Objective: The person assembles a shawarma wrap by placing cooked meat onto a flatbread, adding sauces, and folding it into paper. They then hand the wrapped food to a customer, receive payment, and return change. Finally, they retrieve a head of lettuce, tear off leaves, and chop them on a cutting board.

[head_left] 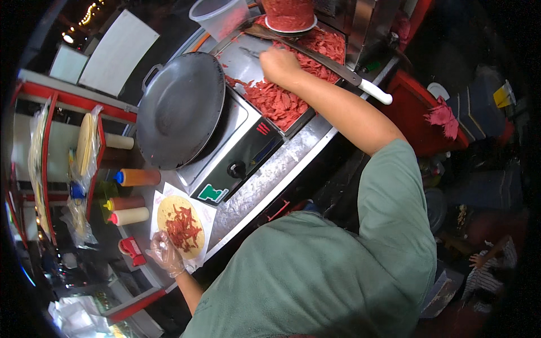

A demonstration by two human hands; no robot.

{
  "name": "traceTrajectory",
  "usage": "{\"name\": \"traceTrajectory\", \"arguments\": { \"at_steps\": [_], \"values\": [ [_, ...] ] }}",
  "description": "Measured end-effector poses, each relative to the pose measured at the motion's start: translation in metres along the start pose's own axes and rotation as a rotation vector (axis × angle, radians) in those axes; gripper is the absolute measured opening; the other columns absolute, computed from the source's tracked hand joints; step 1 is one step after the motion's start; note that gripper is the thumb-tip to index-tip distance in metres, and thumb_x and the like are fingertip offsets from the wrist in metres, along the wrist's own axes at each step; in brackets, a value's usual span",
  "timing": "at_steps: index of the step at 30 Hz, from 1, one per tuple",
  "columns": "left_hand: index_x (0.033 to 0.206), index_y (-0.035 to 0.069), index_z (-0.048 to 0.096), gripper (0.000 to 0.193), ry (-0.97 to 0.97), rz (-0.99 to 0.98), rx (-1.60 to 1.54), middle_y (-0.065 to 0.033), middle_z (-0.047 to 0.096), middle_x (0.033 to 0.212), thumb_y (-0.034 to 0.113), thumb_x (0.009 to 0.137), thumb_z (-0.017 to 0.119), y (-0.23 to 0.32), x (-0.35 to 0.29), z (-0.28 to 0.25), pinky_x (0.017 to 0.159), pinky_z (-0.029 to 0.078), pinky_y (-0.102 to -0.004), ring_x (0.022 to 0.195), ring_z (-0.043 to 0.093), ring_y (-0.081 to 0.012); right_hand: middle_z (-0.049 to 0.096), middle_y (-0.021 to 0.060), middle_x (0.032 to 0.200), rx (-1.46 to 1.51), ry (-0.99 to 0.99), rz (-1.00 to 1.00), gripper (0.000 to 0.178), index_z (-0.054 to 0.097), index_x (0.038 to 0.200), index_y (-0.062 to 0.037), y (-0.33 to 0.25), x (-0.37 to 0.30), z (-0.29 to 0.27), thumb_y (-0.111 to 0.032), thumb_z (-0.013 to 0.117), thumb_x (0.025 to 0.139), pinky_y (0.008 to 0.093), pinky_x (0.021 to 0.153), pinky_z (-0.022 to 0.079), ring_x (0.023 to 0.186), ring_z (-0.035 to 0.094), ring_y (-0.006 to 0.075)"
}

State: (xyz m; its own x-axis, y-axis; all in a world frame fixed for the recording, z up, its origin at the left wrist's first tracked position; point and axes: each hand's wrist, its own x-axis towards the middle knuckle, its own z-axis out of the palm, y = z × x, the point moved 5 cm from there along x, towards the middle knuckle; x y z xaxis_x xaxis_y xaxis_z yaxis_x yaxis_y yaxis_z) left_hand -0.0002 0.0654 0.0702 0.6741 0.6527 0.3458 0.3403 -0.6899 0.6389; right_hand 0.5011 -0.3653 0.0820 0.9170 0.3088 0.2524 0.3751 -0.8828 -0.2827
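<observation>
In a clear plastic glove, my left hand (166,256) is curled at the lower left edge of a white paper sheet (207,217). A round flatbread (166,209) lies flat on that sheet, with a heap of reddish meat strips (183,230) on top. My bare right hand (280,65) is closed around a thin metal utensil (249,52), its grip hidden by my fingers. It hangs above a metal tray (236,59) of red sliced meat (276,104). Just beyond that hand a long knife with a white handle (375,91) lies across the tray.
A big black pan (180,110) rests on the stove (234,160) beside the tray. Sauce bottles (141,177) stand left of the flatbread, near a small red object (132,250). At the back are a meat stack (288,14) and a clear plastic tub (220,17). Packed flatbreads (87,143) sit on the left shelf.
</observation>
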Motion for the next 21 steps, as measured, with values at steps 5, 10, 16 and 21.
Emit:
{"name": "traceTrajectory", "arguments": {
  "at_steps": [5,10,16,21],
  "values": [
    [0.105,0.001,0.073,0.029,-0.003,-0.086,0.2,-0.0119,0.074,0.097,0.03,0.101,0.071,0.006,-0.016,-0.007,0.11,0.037,-0.0419,0.094,0.065,-0.0222,0.076,0.0243,0.108,0.248,-0.158,0.076,0.025,0.079,0.1,-0.0012,-0.01,-0.013,-0.009,-0.021,0.068,0.09,0.0511,0.086,0.06,0.103,0.074,0.042],
    [0.104,0.002,0.074,0.031,0.02,-0.076,0.206,-0.0123,0.074,0.095,0.033,0.102,0.07,-0.002,-0.025,-0.014,0.104,0.042,-0.044,0.091,0.066,-0.0249,0.075,0.0201,0.103,0.155,-0.212,-0.052,0.029,0.077,0.11,-0.0072,-0.026,-0.047,-0.011,-0.028,0.067,0.092,0.052,0.088,0.057,0.1,0.072,0.0398],
    [0.104,0.007,0.074,0.034,0.035,-0.026,0.313,-0.0093,0.074,0.099,0.04,0.1,0.068,-0.02,-0.031,-0.022,0.124,0.019,-0.0564,0.097,0.069,-0.027,0.075,0.0196,0.106,0.12,0.029,-0.093,0.029,0.078,0.115,-0.0111,-0.025,-0.05,-0.02,-0.023,0.072,0.089,0.0511,0.09,0.057,0.102,0.072,0.0387],
    [0.104,0.008,0.075,0.037,0.011,-0.23,0.241,-0.0087,0.074,0.105,0.045,0.1,0.066,-0.078,-0.061,-0.045,0.125,0.018,-0.056,0.105,0.068,-0.0273,0.071,0.0195,0.128,0.128,0.058,0.066,0.042,0.073,0.129,-0.0104,-0.02,-0.047,-0.073,-0.03,0.073,0.092,0.0447,0.105,0.051,0.12,0.068,0.0355]
  ]
}}
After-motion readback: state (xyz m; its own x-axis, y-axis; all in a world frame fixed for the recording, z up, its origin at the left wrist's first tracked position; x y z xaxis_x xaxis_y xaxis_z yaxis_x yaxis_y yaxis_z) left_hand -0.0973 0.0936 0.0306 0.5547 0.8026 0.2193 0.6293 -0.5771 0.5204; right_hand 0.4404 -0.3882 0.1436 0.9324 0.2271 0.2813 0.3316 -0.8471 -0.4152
